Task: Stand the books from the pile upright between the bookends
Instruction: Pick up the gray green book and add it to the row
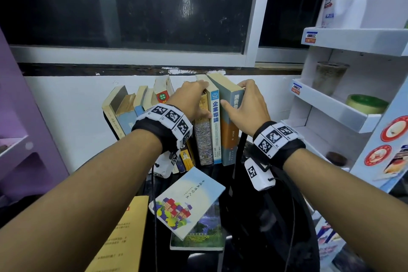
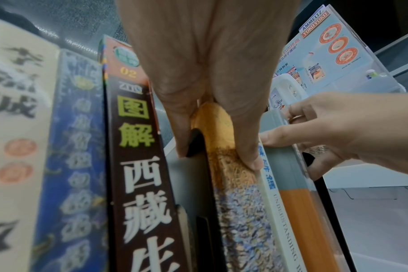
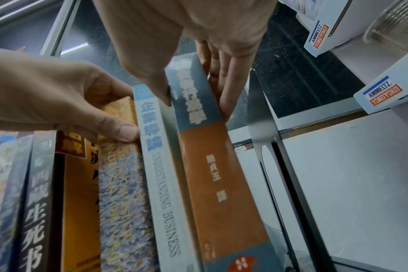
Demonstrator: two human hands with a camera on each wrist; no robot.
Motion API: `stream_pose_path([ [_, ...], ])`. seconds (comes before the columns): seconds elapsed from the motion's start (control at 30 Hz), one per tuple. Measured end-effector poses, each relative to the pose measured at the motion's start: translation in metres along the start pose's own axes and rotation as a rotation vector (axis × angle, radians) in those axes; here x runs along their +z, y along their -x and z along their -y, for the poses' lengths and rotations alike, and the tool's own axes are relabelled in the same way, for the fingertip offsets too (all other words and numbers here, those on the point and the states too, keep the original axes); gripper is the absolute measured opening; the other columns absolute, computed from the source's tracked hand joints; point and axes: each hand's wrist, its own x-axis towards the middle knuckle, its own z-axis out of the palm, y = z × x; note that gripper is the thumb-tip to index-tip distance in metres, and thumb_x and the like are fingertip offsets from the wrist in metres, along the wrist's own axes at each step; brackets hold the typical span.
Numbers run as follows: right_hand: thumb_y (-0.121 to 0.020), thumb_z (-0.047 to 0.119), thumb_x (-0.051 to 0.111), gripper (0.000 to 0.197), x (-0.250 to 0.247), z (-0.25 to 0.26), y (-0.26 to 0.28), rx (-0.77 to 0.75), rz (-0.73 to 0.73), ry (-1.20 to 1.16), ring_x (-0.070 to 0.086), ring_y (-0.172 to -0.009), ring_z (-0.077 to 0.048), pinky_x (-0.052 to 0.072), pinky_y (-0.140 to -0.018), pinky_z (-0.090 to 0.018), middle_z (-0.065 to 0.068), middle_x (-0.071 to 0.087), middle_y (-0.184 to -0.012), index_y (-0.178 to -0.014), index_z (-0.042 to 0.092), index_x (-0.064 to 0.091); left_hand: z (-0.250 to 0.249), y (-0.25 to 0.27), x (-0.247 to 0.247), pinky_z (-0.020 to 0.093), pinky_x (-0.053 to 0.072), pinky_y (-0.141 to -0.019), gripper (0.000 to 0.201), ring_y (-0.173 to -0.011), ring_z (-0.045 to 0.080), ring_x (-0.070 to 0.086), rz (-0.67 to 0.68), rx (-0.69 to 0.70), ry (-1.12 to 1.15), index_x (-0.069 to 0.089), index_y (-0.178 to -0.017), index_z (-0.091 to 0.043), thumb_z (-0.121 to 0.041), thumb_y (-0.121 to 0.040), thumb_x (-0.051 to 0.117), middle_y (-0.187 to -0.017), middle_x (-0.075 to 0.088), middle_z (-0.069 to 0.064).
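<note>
A row of books stands upright against the wall. My left hand (image 1: 198, 99) pinches the top of a mottled orange-and-blue book (image 2: 240, 211), thumb on its right side. Beside it is a white-and-blue book (image 3: 161, 184), then a blue-and-orange book (image 1: 229, 134) at the row's right end. My right hand (image 3: 195, 99) grips that last book, thumb on the spine's left edge and fingers on its right cover. A black bookend (image 3: 263, 114) stands just right of it. The pile lies in front: a light-blue book (image 1: 187, 201) on a landscape-cover book (image 1: 205, 234).
A yellow book (image 1: 123, 238) lies at the front left. White display shelves (image 1: 344, 108) with a cup and a green-lidded tin stand close on the right. A purple shelf unit (image 1: 26, 117) is at the left. A black bag (image 1: 265, 216) with straps sits beneath my right wrist.
</note>
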Motion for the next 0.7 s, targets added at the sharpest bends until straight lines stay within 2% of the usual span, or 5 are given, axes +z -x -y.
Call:
stream_pose_path([
  [0.07,-0.088,0.040,0.070,0.054,-0.006,-0.001,0.002,-0.046,0.065,-0.001,0.053,-0.102,-0.015,0.050,-0.080,-0.033,-0.003,0.049,-0.123,-0.129,0.024,0.038,0.000,0.000,0.000,0.045,0.053,-0.094,0.066,-0.112,0.025,0.061,0.000,-0.005,0.007,0.056,-0.122,-0.014,-0.035,-0.070,0.089,-0.118,0.067,0.007],
  [0.13,-0.087,0.037,0.072,0.061,-0.012,-0.004,0.005,-0.091,0.128,0.034,0.055,-0.103,-0.018,0.055,-0.085,-0.041,-0.002,0.046,-0.122,-0.135,0.030,0.036,0.000,0.000,0.000,0.045,0.053,-0.094,0.065,-0.112,0.025,0.061,0.001,-0.005,0.015,0.056,-0.122,-0.014,-0.034,-0.070,0.089,-0.118,0.067,0.006],
  [0.27,-0.077,0.025,0.083,0.093,-0.019,-0.010,0.008,-0.104,0.290,0.091,0.059,-0.110,-0.025,0.056,-0.088,-0.049,-0.002,0.043,-0.130,-0.146,0.038,0.022,-0.001,0.001,-0.002,0.046,0.053,-0.093,0.057,-0.110,0.024,0.062,0.011,0.010,0.018,0.056,-0.114,-0.015,-0.034,-0.070,0.089,-0.117,0.068,0.005],
  [0.37,-0.074,0.017,0.086,0.110,-0.015,-0.009,0.012,-0.097,0.339,0.091,0.057,-0.119,-0.026,0.055,-0.092,-0.052,-0.005,0.043,-0.139,-0.149,0.041,0.010,-0.002,0.001,-0.002,0.045,0.054,-0.092,0.055,-0.109,0.024,0.063,0.009,0.011,0.021,0.056,-0.112,-0.016,-0.033,-0.071,0.089,-0.116,0.068,0.004],
  [0.7,-0.080,0.011,0.081,0.104,-0.003,-0.003,0.012,-0.087,0.298,0.073,0.057,-0.119,-0.022,0.059,-0.088,-0.045,-0.008,0.047,-0.134,-0.151,0.036,0.010,-0.005,0.003,-0.003,0.044,0.052,-0.098,0.065,-0.118,0.024,0.059,0.003,-0.001,0.022,0.055,-0.128,-0.010,-0.030,-0.075,0.086,-0.124,0.066,0.007],
])
